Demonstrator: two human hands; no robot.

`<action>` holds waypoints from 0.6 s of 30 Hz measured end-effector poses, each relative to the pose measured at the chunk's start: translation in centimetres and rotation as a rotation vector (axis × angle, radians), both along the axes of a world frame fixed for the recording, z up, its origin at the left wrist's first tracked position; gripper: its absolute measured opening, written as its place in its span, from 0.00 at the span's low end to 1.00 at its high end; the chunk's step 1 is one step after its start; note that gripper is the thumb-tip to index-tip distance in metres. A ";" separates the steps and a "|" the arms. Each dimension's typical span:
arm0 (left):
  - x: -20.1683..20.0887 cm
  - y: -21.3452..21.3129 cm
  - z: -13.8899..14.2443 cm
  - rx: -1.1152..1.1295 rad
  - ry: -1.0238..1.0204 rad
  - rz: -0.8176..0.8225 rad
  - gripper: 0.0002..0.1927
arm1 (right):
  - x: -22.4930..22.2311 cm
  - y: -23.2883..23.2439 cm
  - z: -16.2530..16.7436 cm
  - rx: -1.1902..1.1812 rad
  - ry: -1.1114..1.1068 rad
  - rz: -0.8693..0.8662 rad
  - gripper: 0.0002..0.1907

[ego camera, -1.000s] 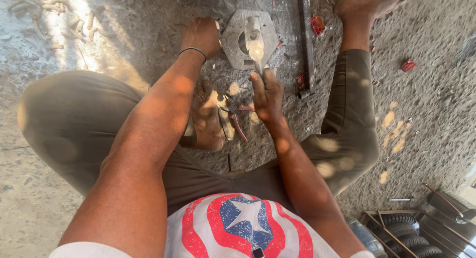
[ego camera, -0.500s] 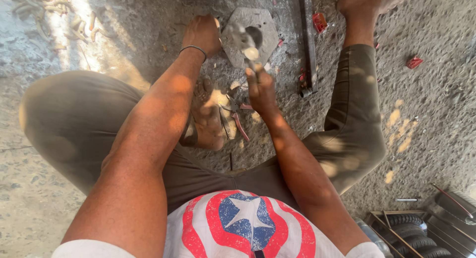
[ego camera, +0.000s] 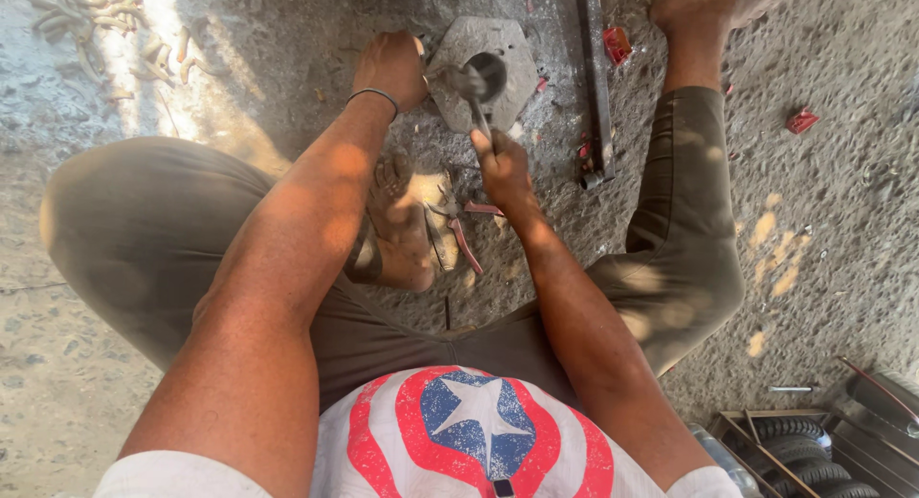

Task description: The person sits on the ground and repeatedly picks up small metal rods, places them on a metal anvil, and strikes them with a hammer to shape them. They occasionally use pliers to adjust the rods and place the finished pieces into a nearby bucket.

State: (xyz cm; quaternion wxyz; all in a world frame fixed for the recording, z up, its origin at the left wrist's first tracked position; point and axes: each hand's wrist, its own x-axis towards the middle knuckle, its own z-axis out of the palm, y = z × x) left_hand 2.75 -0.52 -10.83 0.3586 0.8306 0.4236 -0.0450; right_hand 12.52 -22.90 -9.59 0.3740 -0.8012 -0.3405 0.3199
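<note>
A grey hexagonal metal block (ego camera: 512, 81) with a round hole lies on the concrete ground between my legs. My left hand (ego camera: 391, 69), a black band on its wrist, rests at the block's left edge; what its fingers pinch is hidden. My right hand (ego camera: 503, 168) grips the handle of a hammer (ego camera: 471, 91), whose head is down on the block beside the hole.
Red-handled pliers (ego camera: 461, 232) lie by my bare foot (ego camera: 400, 220). A dark metal bar (ego camera: 595, 77) lies right of the block, red scraps (ego camera: 800, 121) beyond it. Small pale pieces (ego camera: 91, 29) are heaped far left. A crate with small tyres (ego camera: 799, 445) sits bottom right.
My right hand has swung the hammer forward and down, from raised above the block to its head on the block. The left hand has stayed at the block's edge.
</note>
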 end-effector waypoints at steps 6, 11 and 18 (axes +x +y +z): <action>0.1 -0.4 0.2 -0.023 -0.003 0.019 0.06 | 1.4 -0.6 0.8 0.135 0.006 -0.101 0.22; 0.1 -0.5 0.1 -0.049 0.043 -0.008 0.05 | 0.5 0.7 0.3 0.212 -0.026 -0.005 0.23; 0.0 -0.5 0.0 -0.026 0.027 -0.009 0.06 | 0.9 -0.1 1.4 -0.030 -0.070 -0.016 0.26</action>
